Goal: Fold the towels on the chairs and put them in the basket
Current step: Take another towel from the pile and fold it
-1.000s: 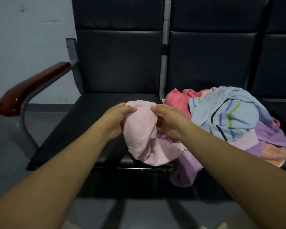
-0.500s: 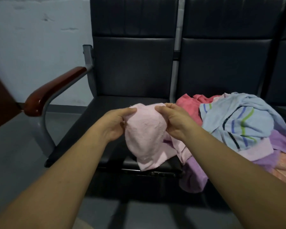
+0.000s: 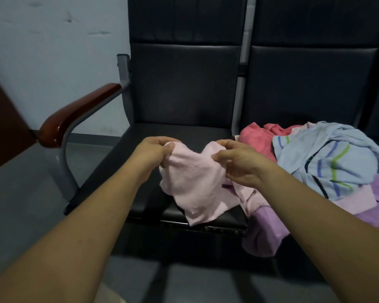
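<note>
Pink towel (image 3: 195,182) hangs between both hands, in front of the left chair (image 3: 184,88) and above the near part of its seat. The left hand (image 3: 150,154) pinches the towel's upper left corner, thumb on the near side and fingers curled behind the cloth. The right hand (image 3: 239,162) pinches the upper right corner the same way. The two hands are a little apart, and the top edge sags in a dip between them. Below the hands the cloth falls crumpled and unfolded, and its lowest point reaches the near edge of the seat. Whether it rests on that edge cannot be told.

Both bare forearms come in from the near corners of the view.

On the right chair (image 3: 311,84) lies a loose heap of towels. A blue towel (image 3: 328,162) with dark, blue and green stripes sits on top. A red towel (image 3: 256,136) lies at the far left of the heap, just beside the right hand. A purple towel (image 3: 265,235) hangs over the near edge of the seat, below the right forearm. More pale pink and purple cloth shows under the blue towel.

The chairs are black and padded and stand side by side against a pale wall (image 3: 53,51). A brown armrest (image 3: 79,112) on a grey metal frame stands at the left of the left chair. The floor (image 3: 26,204) is grey.
</note>
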Demonstrator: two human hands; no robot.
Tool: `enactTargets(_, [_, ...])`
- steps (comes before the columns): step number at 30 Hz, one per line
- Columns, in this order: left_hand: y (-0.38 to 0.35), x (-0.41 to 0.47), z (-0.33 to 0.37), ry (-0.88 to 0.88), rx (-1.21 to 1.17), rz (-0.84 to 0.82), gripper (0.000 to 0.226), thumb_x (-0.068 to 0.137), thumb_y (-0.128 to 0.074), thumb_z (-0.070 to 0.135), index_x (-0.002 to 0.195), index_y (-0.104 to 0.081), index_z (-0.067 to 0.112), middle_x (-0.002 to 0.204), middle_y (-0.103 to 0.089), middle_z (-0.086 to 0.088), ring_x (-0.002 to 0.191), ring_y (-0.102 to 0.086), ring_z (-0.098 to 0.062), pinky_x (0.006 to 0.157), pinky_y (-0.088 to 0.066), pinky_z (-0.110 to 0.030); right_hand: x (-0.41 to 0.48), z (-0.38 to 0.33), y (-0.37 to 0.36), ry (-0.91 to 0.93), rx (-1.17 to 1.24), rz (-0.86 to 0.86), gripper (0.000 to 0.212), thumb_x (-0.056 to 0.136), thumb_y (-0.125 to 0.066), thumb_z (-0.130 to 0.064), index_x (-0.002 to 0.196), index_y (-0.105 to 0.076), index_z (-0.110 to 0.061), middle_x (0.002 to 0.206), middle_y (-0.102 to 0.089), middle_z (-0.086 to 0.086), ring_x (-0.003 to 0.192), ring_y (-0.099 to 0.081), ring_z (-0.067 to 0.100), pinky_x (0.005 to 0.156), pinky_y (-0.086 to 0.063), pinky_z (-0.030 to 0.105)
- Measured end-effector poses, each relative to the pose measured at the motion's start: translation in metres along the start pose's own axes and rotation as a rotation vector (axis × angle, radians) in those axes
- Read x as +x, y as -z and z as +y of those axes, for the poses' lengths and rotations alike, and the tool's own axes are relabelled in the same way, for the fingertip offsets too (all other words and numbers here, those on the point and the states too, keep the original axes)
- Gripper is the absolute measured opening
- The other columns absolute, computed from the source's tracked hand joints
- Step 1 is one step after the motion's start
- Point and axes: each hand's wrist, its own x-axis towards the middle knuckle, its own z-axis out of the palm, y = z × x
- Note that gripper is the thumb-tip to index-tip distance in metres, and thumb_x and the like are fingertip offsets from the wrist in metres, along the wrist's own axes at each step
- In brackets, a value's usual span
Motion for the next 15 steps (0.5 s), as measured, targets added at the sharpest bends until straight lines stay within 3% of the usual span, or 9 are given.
enactTargets(5, [0.012,-0.004,-0.002,-0.01,-0.098,0.141,0.026,0.1,-0.05,0.004,0.093,-0.072,0.016,0.094,-0.071,0.0,0.086,-0.061,-0.02,0.063,-0.049,-0.03,-0.001,0.001,0.003,0.056,-0.122,0.06,0.031,0.082,-0.07,0.009,0.108,-0.061,-0.006,0.095,-0.065,0.009,0.078,-0.065,0.02,0.067,-0.056,0.031])
enactTargets(10, [0.012,-0.008,0.0,0.007,-0.012,0.29,0.037,0.096,-0.044,-0.003,0.087,-0.071,0.019,0.099,-0.068,0.003,0.098,-0.062,-0.022,0.074,-0.054,-0.034,-0.007,0.0,0.01,-0.037,-0.192,-0.063,0.046,0.081,-0.067,0.016,0.122,-0.06,-0.005,0.113,-0.063,0.021,0.095,-0.066,0.028,0.091,-0.055,0.039])
enactTargets(13, [0.007,-0.016,0.002,-0.029,0.143,0.104,0.03,0.092,-0.054,0.006,0.092,-0.078,0.022,0.104,-0.072,0.007,0.104,-0.063,-0.015,0.089,-0.054,-0.034,-0.011,0.0,0.008,0.049,-0.341,0.001,0.033,0.08,-0.068,0.018,0.107,-0.064,0.0,0.104,-0.065,0.018,0.088,-0.067,0.022,0.08,-0.06,0.028])
enactTargets(15, [-0.004,-0.028,0.005,-0.062,0.334,-0.183,0.021,0.092,-0.067,0.036,0.111,-0.074,0.032,0.113,-0.07,0.014,0.107,-0.06,-0.005,0.091,-0.05,-0.028,-0.01,0.0,0.001,0.103,-0.291,0.001,0.027,0.08,-0.069,0.016,0.104,-0.065,0.002,0.094,-0.066,0.014,0.082,-0.067,0.019,0.074,-0.06,0.025])
